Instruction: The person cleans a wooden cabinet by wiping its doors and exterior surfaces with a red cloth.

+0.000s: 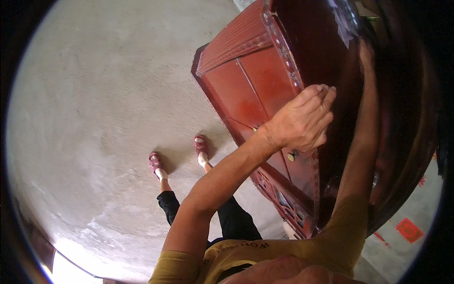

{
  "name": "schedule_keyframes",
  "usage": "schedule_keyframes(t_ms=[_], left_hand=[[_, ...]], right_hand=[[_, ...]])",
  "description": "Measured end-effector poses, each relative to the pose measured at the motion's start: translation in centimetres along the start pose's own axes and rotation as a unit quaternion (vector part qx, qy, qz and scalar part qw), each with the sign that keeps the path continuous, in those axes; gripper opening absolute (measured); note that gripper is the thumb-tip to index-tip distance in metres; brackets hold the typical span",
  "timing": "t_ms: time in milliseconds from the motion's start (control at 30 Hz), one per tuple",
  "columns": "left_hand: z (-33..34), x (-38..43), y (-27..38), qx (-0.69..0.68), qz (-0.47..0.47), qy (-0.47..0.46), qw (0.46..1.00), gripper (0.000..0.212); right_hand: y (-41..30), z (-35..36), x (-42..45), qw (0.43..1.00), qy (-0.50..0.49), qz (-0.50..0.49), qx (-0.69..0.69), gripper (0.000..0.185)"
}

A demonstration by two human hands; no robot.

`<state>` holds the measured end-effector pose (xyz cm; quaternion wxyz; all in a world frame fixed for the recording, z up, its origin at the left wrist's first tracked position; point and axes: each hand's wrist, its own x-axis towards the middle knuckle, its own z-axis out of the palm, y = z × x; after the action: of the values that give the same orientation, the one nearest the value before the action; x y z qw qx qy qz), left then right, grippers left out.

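Observation:
A reddish-brown wooden cabinet with a beaded edge and a dark glossy top stands before me. My left hand is over the cabinet's front upper edge, its fingers curled and close together. Its back faces me, so whatever may be between the fingers is hidden. Below the wrist, a small pale knob shows on the cabinet front. My right hand reaches across the top to its far end, beside crumpled clear plastic. Shadow and blur hide its fingers.
Bare grey concrete floor lies left of the cabinet, with my feet in pink sandals on it. Carved openwork panels run along the cabinet's near part. At lower right, a red paper square lies on a pale surface. Bright light enters lower left.

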<state>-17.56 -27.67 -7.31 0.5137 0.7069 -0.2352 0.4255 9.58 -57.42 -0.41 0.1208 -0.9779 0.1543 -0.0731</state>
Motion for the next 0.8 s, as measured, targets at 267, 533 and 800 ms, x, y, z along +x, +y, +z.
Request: schedule_keyframes(t_ms=[267, 533, 800], left_hand=[[-1.0, -0.7, -1.3, 0.037, 0.001, -0.043, 0.998, 0.028], [-0.1, -0.9, -2.2, -0.006, 0.061, 0.026, 0.998, 0.032], [0.6, -0.8, -1.6, -0.016, 0.055, 0.07, 0.996, 0.03]], right_hand=[[3.7, 0.5, -1.1, 0.94, 0.107, 0.016, 0.325, 0.055], [11.7, -1.0, 16.8, 0.982, 0.116, 0.028, -0.145, 0.063], [7.0, -1.9, 15.4, 0.981, 0.109, -0.013, -0.162, 0.066]])
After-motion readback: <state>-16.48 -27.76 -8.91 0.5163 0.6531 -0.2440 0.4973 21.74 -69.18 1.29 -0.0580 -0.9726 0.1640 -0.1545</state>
